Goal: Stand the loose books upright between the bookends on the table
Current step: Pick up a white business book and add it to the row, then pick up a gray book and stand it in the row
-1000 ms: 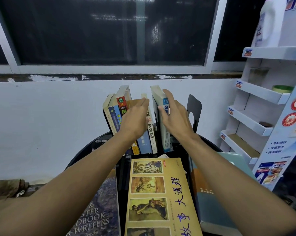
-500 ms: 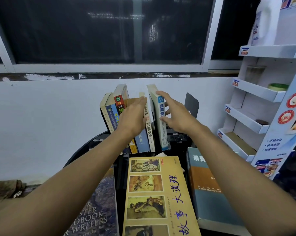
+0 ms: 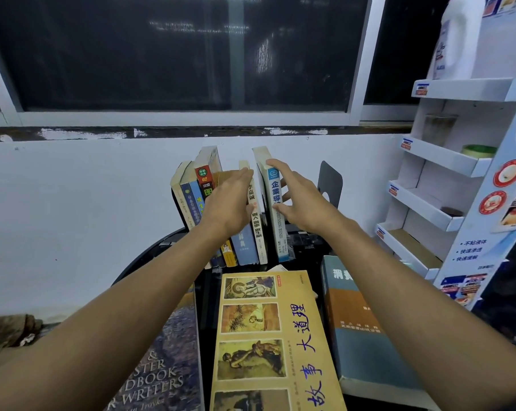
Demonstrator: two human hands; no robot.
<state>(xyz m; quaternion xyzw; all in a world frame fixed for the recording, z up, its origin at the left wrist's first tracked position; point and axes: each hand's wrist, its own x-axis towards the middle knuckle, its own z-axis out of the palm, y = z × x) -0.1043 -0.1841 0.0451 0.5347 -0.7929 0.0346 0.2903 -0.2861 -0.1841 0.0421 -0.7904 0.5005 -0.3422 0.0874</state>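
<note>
**Desk:** What are the hands doing?

**Photographer:** The left hand (image 3: 230,200) lies flat, fingers straight and together. It presses against the row of upright books (image 3: 191,200) at the far side of the round black table (image 3: 138,271). The right hand (image 3: 305,206) rests on the blue-spined book (image 3: 280,232) with fingers spread and nearly straight. The forefinger is at the top of the spine, the thumb is lower on it, and the rest lie against the right cover. Neither hand curls round anything.

**Desk:** Where does that book stand?

**Photographer:** At the right end of the row, close to upright. A narrow dark gap separates it from the cream-spined book (image 3: 256,229) beside it. The black bookend (image 3: 330,179) stands apart to its right.

**Desk:** And the loose books?

**Photographer:** Three lie flat on the near side. A yellow book (image 3: 268,336) with pictures down its cover is in the middle. A teal and orange book (image 3: 363,345) is to its right, and a purple-covered book (image 3: 167,372) is to its left, partly under the left forearm. A white cardboard display shelf (image 3: 446,164) stands at the right. A dark window (image 3: 176,54) sits above the white wall (image 3: 73,203).
</note>
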